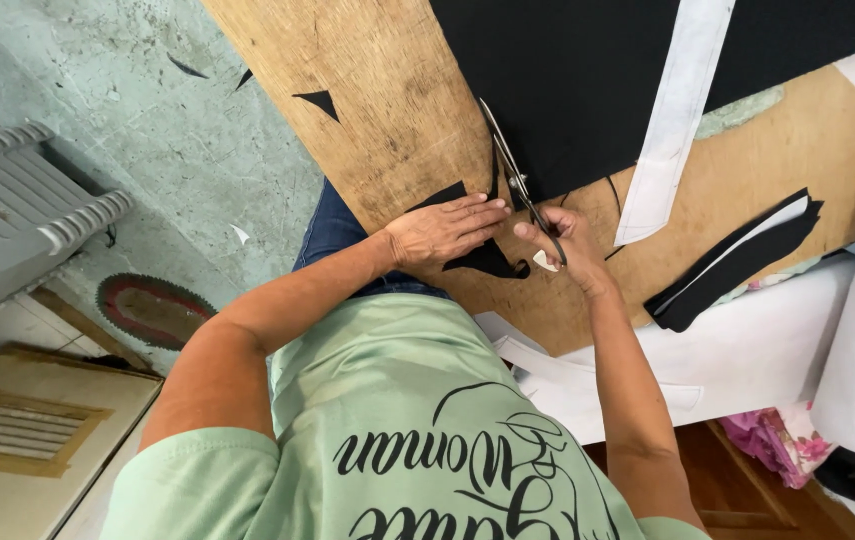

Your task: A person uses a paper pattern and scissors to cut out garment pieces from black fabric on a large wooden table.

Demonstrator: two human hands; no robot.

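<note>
At the near edge of the wooden board (387,100), the left hand (440,231) lies flat with fingers together, pressing down a small cut piece of black fabric (487,260), while the right hand (565,240) is curled closed around the handles of the scissors (509,165), whose blades point away into the cloth. Just right of it, by the board's right edge, lies a stack of narrow black strips (737,262) with a white one between. Farther off, the large matte black fabric sheet (567,80) covers the board's far side, a long white paper pattern strip (675,120) laid across it.
</note>
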